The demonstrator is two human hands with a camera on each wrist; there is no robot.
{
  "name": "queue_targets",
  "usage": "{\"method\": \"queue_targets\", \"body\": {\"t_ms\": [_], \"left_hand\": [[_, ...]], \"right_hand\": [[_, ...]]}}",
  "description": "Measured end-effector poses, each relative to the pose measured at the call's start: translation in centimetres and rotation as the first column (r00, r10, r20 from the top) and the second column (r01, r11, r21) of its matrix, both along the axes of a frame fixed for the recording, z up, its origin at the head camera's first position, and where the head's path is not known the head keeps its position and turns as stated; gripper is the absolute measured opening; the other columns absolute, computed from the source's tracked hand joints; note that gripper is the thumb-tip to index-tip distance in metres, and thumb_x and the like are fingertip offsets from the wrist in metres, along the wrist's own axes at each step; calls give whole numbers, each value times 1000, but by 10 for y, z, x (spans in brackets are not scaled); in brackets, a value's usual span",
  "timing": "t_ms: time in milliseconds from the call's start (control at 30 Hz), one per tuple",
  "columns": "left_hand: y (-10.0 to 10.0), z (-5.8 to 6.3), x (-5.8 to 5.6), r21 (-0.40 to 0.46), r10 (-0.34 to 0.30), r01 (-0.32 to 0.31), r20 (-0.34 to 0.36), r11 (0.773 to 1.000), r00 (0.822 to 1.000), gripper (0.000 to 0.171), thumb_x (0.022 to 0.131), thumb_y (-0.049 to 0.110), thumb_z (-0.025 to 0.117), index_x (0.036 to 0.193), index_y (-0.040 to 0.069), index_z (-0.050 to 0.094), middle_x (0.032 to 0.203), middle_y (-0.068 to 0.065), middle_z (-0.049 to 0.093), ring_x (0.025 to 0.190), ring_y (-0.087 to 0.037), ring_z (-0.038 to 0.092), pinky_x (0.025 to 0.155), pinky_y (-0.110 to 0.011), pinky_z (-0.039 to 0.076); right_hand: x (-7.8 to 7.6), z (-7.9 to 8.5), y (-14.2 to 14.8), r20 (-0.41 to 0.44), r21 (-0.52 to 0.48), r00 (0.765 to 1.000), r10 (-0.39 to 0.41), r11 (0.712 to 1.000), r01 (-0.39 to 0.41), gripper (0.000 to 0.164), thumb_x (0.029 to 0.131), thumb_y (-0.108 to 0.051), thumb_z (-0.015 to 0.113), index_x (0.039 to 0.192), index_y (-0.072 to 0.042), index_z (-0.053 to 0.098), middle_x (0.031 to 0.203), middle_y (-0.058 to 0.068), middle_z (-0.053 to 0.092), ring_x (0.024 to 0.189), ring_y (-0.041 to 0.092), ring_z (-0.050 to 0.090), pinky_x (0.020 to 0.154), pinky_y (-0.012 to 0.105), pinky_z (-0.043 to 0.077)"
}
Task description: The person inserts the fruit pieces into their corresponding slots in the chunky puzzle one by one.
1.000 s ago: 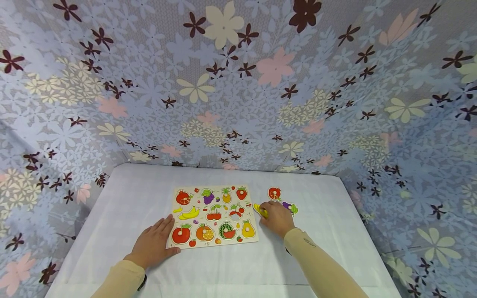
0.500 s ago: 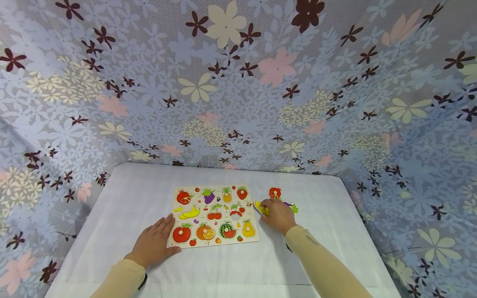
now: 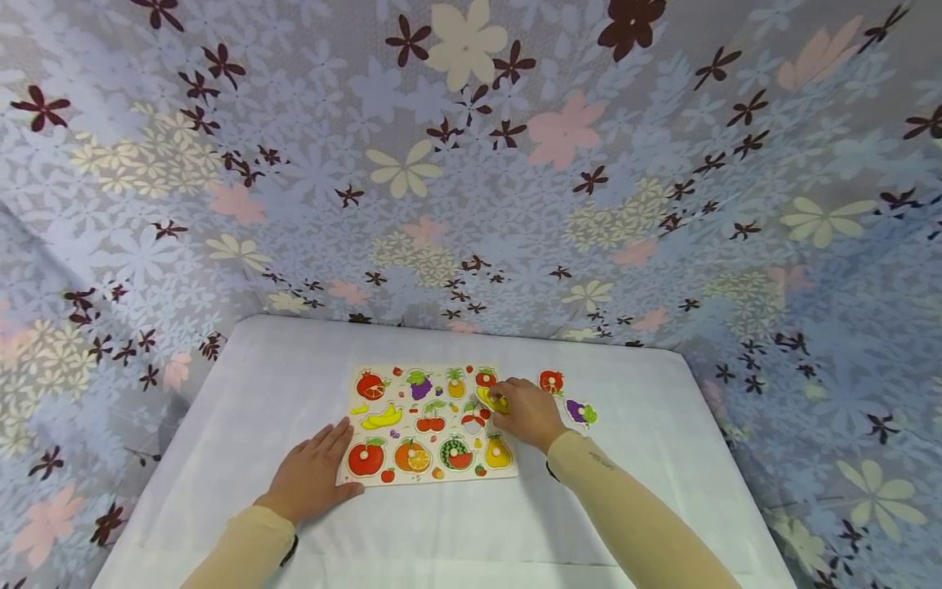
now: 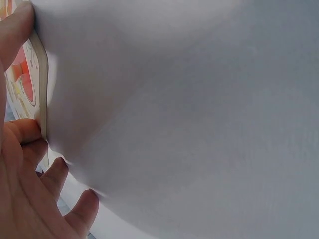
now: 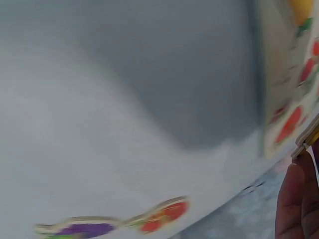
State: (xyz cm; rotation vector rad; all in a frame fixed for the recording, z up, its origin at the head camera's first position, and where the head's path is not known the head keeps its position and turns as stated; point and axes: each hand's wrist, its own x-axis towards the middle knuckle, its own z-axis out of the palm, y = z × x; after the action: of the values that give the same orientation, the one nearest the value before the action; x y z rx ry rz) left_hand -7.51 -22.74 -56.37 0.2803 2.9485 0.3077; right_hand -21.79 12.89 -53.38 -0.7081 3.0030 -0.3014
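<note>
A fruit puzzle board [image 3: 460, 478] lies on the white cloth, with knobbed pieces such as the apple [image 3: 365, 456] and watermelon [image 3: 456, 451] in it. My left hand [image 3: 312, 474] rests along its left side, fingers extended; in the left wrist view the thumb and a finger touch its edge. Over the upper right part of the board, my right hand [image 3: 528, 415] pinches a yellow banana piece [image 3: 491, 399], which covers part of the strawberry [image 3: 486, 376]. In the right wrist view, only the edge of the banana piece [image 5: 310, 134] shows at the fingertips.
Right of the board lie a loose pomegranate piece [image 3: 551, 381] and a grape piece [image 3: 581, 411]. A banana picture [image 3: 383, 417] without a knob is at the board's left middle. Flowered fabric [image 3: 471, 204] hangs behind and beside the table.
My right hand has lifted the banana piece from the cloth beside the board and carried it left over the board, uncovering the grape piece. My left hand keeps its place; the head view shifts slightly.
</note>
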Motion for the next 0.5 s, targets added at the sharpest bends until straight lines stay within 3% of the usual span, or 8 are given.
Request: {"method": "queue_targets", "body": {"t_ms": [167,333,500], "left_hand": [[-1,-3,-3,-13,-8,8,-3,1000,1000,100,79,60,76,152,3,39,160,-12,31,142,-36,33,109,-59,35],[-3,-5,-3,-12,-6,6,-4,1000,1000,100,78,60,76,152,3,40,160,-13,31,142,-37,33,109,-59,35],[-5,-7,-4,-13,-10,9,-12,1000,1000,100,79,61,75,152,3,39,160,-12,31,142,-36,33,109,-59,34]], "right_hand": [[-1,7,-29,21,17,995,101,995,-102,33,83,-31,78,113,-23,71,108,-6,66,95,14,61,79,34,55],[-2,13,-60,35,41,974,223,974,-224,32,86,-29,77,116,-22,70,112,-5,66,100,15,63,83,35,55],[0,16,-92,68,69,949,306,948,-311,34,88,-31,75,120,-22,70,115,-5,66,97,13,63,74,28,55]]}}
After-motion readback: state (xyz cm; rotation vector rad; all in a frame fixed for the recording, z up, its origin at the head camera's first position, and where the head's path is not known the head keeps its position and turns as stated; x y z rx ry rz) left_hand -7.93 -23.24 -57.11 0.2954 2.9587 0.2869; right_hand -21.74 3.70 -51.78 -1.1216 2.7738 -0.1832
